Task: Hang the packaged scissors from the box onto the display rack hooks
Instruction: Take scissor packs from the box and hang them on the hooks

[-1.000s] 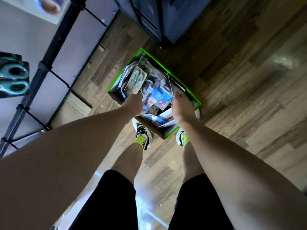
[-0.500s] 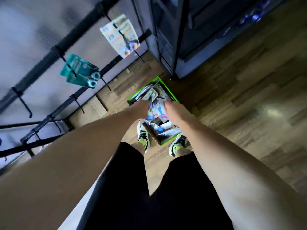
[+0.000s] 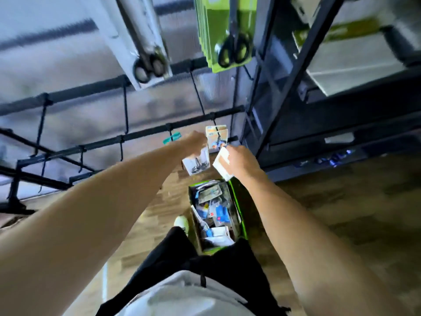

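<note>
A: Above the green-rimmed box [image 3: 238, 209] on the wood floor [image 3: 341, 213], both hands are up near the rack. The left hand [image 3: 194, 142] has its fingers closed round the top of a clear-fronted scissors pack [image 3: 197, 164], which hangs down below the fist. The right hand [image 3: 240, 161] grips a white carded pack [image 3: 222, 164] by its upper end, its blank back turned to the camera.

B: And the rest of the stock?

A: Lying loose in the box, a jumble of carded packs just in front of the person's shoe [image 3: 181, 223].

B: How would you expect those packs to handle?

A: Light, I'd say, and flat: stiff card with a thin plastic front. The card should bend if squeezed in the middle, and the hang hole at the top looks like the part likeliest to tear. I'd hold it by the top corners, either side of the hole, leaving the hole free for the hook.

B: Room to work?

A: Tight on the right. A dark shelving frame [image 3: 268, 92] stands just beside the right hand. An orange-and-white pack [image 3: 216, 135] hangs right by the left hand, with a teal pack [image 3: 172, 137] just to its left. Further left several black hooks [image 3: 124, 110] on the rack bars [image 3: 141, 134] stand bare, with open space in front. Overhead, a green-carded scissors pack [image 3: 224, 35] and a white one [image 3: 145, 39] hang low, so anything lifted high could knock them
</note>
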Tool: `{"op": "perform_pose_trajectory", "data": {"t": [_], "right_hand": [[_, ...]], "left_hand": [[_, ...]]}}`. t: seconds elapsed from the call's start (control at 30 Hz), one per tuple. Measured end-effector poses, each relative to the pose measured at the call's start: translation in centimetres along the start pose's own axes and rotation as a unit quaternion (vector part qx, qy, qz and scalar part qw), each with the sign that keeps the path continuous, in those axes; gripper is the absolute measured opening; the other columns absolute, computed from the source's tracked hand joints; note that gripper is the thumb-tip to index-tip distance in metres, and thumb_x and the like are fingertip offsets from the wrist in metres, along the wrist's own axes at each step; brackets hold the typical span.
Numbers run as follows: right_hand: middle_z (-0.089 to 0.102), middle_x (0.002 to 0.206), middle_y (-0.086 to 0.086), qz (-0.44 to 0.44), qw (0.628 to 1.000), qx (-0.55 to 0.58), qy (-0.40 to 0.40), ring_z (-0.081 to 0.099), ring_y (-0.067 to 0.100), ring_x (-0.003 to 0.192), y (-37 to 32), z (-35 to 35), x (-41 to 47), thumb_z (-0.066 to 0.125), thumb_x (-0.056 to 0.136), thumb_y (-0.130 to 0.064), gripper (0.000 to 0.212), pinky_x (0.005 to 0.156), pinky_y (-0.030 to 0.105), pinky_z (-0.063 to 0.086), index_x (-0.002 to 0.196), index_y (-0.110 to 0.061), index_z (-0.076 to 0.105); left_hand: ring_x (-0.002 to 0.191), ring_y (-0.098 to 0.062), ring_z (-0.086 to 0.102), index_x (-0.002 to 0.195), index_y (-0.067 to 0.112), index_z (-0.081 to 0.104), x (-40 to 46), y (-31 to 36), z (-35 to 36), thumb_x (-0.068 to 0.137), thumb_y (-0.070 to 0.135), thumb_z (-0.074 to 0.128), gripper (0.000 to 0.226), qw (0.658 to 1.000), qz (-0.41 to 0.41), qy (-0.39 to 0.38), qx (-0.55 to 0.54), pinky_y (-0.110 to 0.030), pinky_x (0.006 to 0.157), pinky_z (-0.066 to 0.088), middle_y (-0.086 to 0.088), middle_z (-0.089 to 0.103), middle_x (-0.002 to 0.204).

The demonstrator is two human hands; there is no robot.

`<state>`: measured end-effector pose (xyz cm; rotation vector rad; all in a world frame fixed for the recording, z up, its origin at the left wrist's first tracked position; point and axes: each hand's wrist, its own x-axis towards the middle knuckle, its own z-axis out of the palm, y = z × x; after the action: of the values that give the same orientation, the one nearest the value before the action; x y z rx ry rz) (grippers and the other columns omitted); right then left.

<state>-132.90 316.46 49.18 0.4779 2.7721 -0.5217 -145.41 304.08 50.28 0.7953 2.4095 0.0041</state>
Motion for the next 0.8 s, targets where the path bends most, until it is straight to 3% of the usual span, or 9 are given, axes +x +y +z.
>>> {"op": "perform_pose_trajectory", "data": {"t": [0.1,0.2,0.3,0.4,0.53,0.63,0.73,0.8], "right_hand": [[0.063,0.114,0.021,-0.013,1.0,0.01,0.024,0.062,0.037,0.104,-1.1,-3.0,0.2,0.049,0.094,-0.005,0.026,0.076,0.039,0.049,0.116,-0.001,0.061],[0.063,0.116,0.019,0.007,0.999,0.009,0.049,0.062,0.036,0.104,-2.7,-5.4,0.2,0.052,0.093,-0.002,0.026,0.071,0.036,0.048,0.116,-0.001,0.062],[0.063,0.114,0.018,0.029,0.997,0.003,0.077,0.061,0.037,0.103,-4.5,-7.2,0.1,0.051,0.093,-0.005,0.019,0.068,0.033,0.042,0.109,-0.001,0.061],[0.064,0.108,0.018,0.054,0.994,0.01,0.097,0.062,0.037,0.099,-6.2,-8.4,-0.7,0.052,0.092,-0.007,0.014,0.066,0.034,0.043,0.101,-0.002,0.061],[0.067,0.102,0.012,0.089,0.99,-0.003,0.109,0.065,0.034,0.094,-9.2,-9.3,-2.3,0.064,0.089,-0.013,0.01,0.065,0.034,0.048,0.098,-0.008,0.063],[0.063,0.092,0.01,0.109,0.986,0.004,0.126,0.059,0.031,0.08,-11.5,-9.9,-3.9,0.061,0.088,-0.009,0.006,0.062,0.035,0.048,0.094,-0.007,0.058],[0.053,0.083,0.007,0.095,0.981,0.033,0.163,0.054,0.032,0.079,-13.6,-10.3,-5.2,0.05,0.087,0.001,0.021,0.064,0.041,0.051,0.099,-0.015,0.046],[0.059,0.082,0.008,0.086,0.979,0.054,0.177,0.061,0.035,0.083,-14.9,-10.5,-5.8,0.053,0.087,0.001,0.02,0.071,0.047,0.057,0.099,-0.015,0.056]], "left_hand": [[0.073,-0.022,0.044,0.103,-0.006,0.059,-2.2,-0.2,-3.1,0.085,-0.008,0.046,0.022,0.999,0.014,0.046,0.009,-0.043,0.075,0.05,-0.021,0.05,0.081],[0.08,-0.025,0.057,0.108,0.0,0.06,-3.9,-1.1,-5.3,0.087,-0.012,0.046,0.028,0.995,0.041,0.084,0.032,-0.037,0.072,0.051,-0.013,0.061,0.09],[0.097,-0.027,0.061,0.123,0.009,0.061,-5.2,-2.2,-7.1,0.088,-0.013,0.049,0.043,0.991,0.072,0.108,0.042,-0.04,0.089,0.053,-0.01,0.065,0.112],[0.108,-0.027,0.06,0.122,0.009,0.063,-6.2,-3.1,-8.8,0.091,-0.009,0.05,0.038,0.984,0.107,0.134,0.049,-0.039,0.095,0.05,-0.009,0.063,0.119],[0.107,-0.026,0.06,0.118,0.008,0.065,-8.3,-4.6,-10.1,0.092,-0.007,0.05,0.033,0.977,0.134,0.16,0.048,-0.04,0.093,0.051,-0.008,0.063,0.118],[0.099,-0.022,0.063,0.113,0.006,0.065,-10.2,-5.8,-10.7,0.092,-0.007,0.051,0.029,0.973,0.149,0.169,0.054,-0.036,0.088,0.055,-0.008,0.065,0.113],[0.093,-0.022,0.063,0.114,0.007,0.065,-12.0,-7.1,-11.1,0.089,-0.01,0.052,0.033,0.969,0.162,0.176,0.061,-0.035,0.083,0.056,-0.008,0.066,0.108],[0.086,-0.02,0.061,0.112,0.005,0.065,-13.4,-7.9,-11.4,0.09,-0.008,0.051,0.029,0.965,0.171,0.181,0.078,-0.028,0.071,0.053,-0.007,0.066,0.102]]}}
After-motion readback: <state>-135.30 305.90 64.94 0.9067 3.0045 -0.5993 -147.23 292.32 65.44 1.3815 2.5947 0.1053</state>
